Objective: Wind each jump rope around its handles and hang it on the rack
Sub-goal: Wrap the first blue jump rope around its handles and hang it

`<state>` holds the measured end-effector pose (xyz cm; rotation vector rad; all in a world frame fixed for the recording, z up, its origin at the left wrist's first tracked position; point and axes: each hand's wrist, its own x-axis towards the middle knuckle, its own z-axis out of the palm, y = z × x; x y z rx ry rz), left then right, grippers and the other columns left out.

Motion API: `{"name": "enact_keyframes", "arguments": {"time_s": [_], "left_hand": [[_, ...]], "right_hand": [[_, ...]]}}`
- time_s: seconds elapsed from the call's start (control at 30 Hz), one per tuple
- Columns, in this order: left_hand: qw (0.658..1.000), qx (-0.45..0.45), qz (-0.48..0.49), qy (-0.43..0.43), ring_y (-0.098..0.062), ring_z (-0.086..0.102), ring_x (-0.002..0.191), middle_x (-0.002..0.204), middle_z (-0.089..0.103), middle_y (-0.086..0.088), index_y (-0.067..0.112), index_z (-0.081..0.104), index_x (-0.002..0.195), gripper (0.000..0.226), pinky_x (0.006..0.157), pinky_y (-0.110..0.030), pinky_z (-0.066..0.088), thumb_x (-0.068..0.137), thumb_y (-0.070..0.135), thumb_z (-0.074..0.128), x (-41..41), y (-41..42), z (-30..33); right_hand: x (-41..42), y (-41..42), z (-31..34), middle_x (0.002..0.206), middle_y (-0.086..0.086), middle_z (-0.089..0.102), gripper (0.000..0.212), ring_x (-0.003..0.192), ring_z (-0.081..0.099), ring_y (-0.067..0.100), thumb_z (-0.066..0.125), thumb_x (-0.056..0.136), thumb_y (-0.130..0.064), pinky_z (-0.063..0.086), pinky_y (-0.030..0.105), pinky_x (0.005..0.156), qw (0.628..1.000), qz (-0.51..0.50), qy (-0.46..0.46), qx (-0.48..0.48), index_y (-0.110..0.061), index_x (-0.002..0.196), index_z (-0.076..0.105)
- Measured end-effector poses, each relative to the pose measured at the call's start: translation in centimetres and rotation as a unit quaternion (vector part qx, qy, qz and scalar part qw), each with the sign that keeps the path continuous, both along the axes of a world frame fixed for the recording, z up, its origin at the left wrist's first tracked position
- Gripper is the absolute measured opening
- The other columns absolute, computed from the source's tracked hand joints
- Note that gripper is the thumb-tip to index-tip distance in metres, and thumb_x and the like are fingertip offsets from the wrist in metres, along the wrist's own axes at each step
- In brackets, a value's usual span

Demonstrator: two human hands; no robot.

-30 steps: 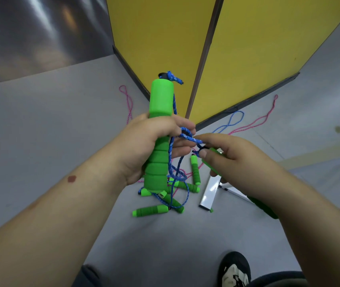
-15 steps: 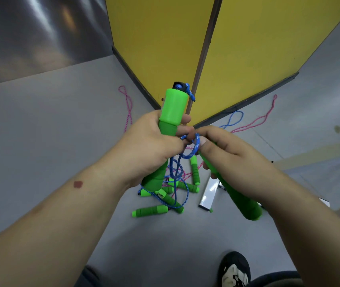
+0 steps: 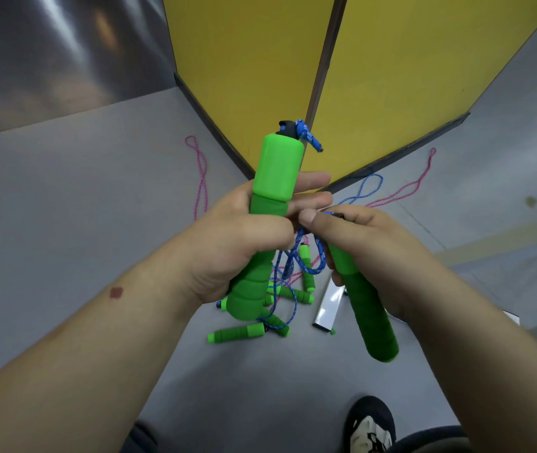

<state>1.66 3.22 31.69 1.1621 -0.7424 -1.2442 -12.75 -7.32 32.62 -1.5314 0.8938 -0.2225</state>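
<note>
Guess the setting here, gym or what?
Probably a gym or sports storeroom, though that's a guess: bare grey floor, yellow wall panels, and several jump ropes with green handles strewn about. No rack is clearly visible.

Below the 2 hands, a tangle of green handles (image 3: 247, 332) and blue rope (image 3: 288, 276) clutters the grey floor (image 3: 64, 207). A white bar (image 3: 327, 310) lies just right of it. Pink rope (image 3: 200, 178) trails on the left, more pink rope (image 3: 404, 191) on the right. Yellow panels (image 3: 407, 76) wall off the far side. A shoe (image 3: 370, 426) stands near the bottom edge. Bare floor lies wide open on the left.
</note>
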Motion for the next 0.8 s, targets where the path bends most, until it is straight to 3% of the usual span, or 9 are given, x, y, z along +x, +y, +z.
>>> {"name": "enact_keyframes", "arguments": {"time_s": [0.17,0.27,0.33,0.43,0.57,0.63,0.8], "left_hand": [[0.999,-0.027,-0.01,0.033,-0.015,0.061,0.133,0.134,0.071,-0.006,0.017,0.061,0.132,0.071,0.115,-0.035,0.045,0.067,-0.008,0.046,-0.3,-0.1,0.2],[0.996,-0.032,-0.009,0.08,-0.024,0.062,0.132,0.135,0.069,-0.012,0.014,0.056,0.139,0.075,0.117,-0.038,0.042,0.069,-0.009,0.043,0.0,-0.2,0.2],[0.994,-0.028,0.015,0.104,-0.026,0.067,0.126,0.131,0.072,-0.014,0.015,0.057,0.138,0.073,0.109,-0.037,0.051,0.07,-0.008,0.043,0.3,-0.4,0.3],[0.989,-0.019,0.093,0.114,-0.028,0.075,0.111,0.12,0.076,-0.016,0.011,0.06,0.133,0.065,0.087,-0.034,0.063,0.071,-0.005,0.047,0.7,-0.6,0.5],[0.99,0.013,0.141,0.021,-0.015,0.074,0.072,0.1,0.081,-0.008,0.008,0.063,0.121,0.054,0.05,-0.019,0.049,0.068,0.003,0.055,0.8,-0.7,0.4],[0.991,0.023,0.129,-0.033,-0.013,0.068,0.064,0.095,0.08,-0.005,0.008,0.064,0.116,0.049,0.048,-0.02,0.046,0.068,0.003,0.057,0.7,-0.7,0.2],[0.986,0.062,0.059,-0.145,-0.005,0.067,0.067,0.089,0.079,0.005,0.016,0.066,0.111,0.041,0.058,-0.02,0.049,0.07,0.01,0.066,0.9,-0.3,0.0]], "right_hand": [[0.1,0.2,-0.3,0.062,0.01,0.048,0.011,0.057,0.043,0.023,0.077,0.083,-0.024,0.038,0.036,0.056,0.998,-0.056,-0.006,-0.034,-0.015,0.079,0.073],[0.0,-0.3,-0.4,0.057,0.003,0.052,0.011,0.05,0.048,0.018,0.075,0.083,-0.021,0.044,0.031,0.051,0.995,-0.094,-0.008,-0.044,-0.017,0.074,0.07],[0.0,-0.5,-0.3,0.058,0.004,0.054,0.014,0.05,0.051,0.016,0.074,0.084,-0.017,0.045,0.029,0.049,0.992,-0.119,-0.024,-0.018,-0.017,0.072,0.068],[0.0,-0.7,0.1,0.065,0.004,0.059,0.011,0.055,0.055,0.015,0.07,0.088,-0.013,0.047,0.028,0.05,0.98,-0.137,-0.103,0.103,-0.015,0.077,0.067],[0.1,-0.4,0.5,0.074,0.004,0.064,0.01,0.059,0.058,0.015,0.062,0.092,-0.007,0.048,0.026,0.05,0.96,-0.093,-0.176,0.198,-0.012,0.092,0.071],[0.2,-0.2,0.5,0.076,0.004,0.067,0.012,0.06,0.059,0.015,0.063,0.09,-0.009,0.05,0.025,0.051,0.957,-0.078,-0.186,0.21,-0.013,0.093,0.073],[0.0,-0.4,0.4,0.079,0.001,0.07,0.015,0.068,0.064,0.018,0.066,0.078,-0.018,0.051,0.024,0.05,0.951,-0.081,-0.205,0.218,-0.02,0.091,0.074]]}}
